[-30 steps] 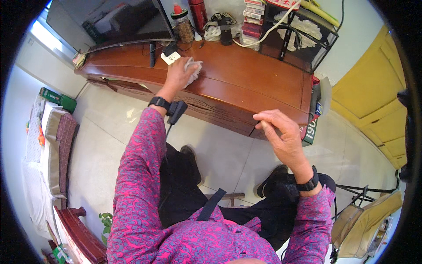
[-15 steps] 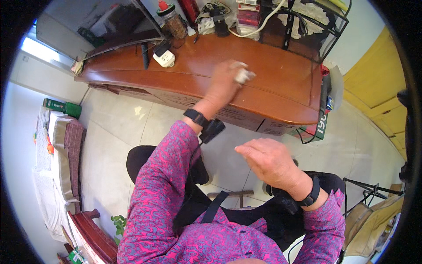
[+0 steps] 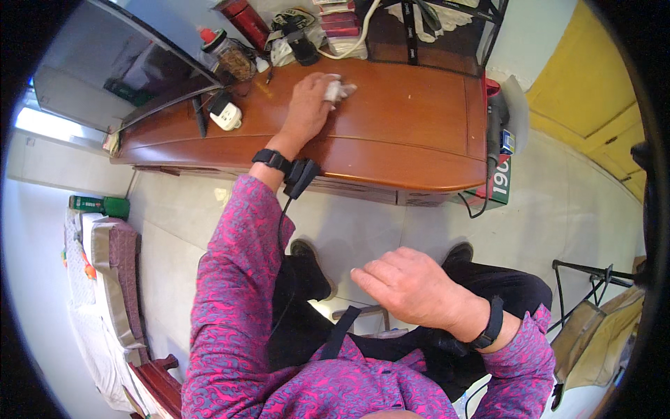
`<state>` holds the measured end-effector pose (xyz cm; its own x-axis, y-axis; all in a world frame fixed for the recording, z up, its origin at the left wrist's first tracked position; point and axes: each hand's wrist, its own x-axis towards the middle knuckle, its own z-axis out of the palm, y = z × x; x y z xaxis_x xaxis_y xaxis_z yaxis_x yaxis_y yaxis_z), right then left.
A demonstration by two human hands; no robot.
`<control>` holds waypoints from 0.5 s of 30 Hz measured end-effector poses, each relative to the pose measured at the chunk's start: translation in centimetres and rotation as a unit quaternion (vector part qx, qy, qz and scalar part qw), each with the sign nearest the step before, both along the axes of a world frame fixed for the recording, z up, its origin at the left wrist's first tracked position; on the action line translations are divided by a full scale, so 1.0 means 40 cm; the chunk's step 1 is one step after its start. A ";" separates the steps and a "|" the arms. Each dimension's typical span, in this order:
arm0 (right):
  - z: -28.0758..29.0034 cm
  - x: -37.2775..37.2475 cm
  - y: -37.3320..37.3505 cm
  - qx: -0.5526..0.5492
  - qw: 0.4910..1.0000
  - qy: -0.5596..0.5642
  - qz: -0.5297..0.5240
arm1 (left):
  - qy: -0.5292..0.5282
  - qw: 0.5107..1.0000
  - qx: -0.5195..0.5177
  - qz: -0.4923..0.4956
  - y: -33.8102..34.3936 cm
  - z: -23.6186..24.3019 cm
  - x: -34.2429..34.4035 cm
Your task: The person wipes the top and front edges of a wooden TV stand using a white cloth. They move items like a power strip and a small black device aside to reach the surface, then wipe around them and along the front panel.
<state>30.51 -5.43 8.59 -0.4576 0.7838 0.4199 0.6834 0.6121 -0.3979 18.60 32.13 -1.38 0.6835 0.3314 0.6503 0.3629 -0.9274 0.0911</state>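
Note:
My left hand reaches out over the reddish-brown wooden cabinet top. Its fingers close on a crumpled white tissue or cloth, which is pressed to the wood. A black strap with a dark box sits on that wrist. Above my lap, apart from the cabinet, my right hand hovers with its back up and fingers curled together. Its palm is hidden, so whether anything lies inside does not show.
Left on the cabinet stand a large dark screen and a white power socket. Along its back are a red-lidded jar, pink boxes and a black mesh rack. A green box is by the right end.
My left hand has slid the white tissue or cloth across the wood, toward the cabinet's back. My right hand stays over my lap. The whole view has shifted a little.

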 end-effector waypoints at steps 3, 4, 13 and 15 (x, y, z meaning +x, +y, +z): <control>0.008 -0.001 -0.015 0.002 1.000 0.012 -0.002 | 0.047 0.994 -0.074 -0.067 0.063 0.053 -0.015; 0.011 0.001 -0.020 -0.008 1.000 0.010 -0.002 | 0.064 0.994 -0.082 0.045 0.088 0.072 -0.031; 0.014 0.004 -0.038 -0.032 0.999 0.004 0.006 | 0.046 0.994 -0.067 -0.071 0.062 -0.002 0.103; 0.011 0.002 -0.044 -0.025 1.000 0.011 0.002 | 0.026 0.997 -0.065 0.033 0.070 0.022 0.116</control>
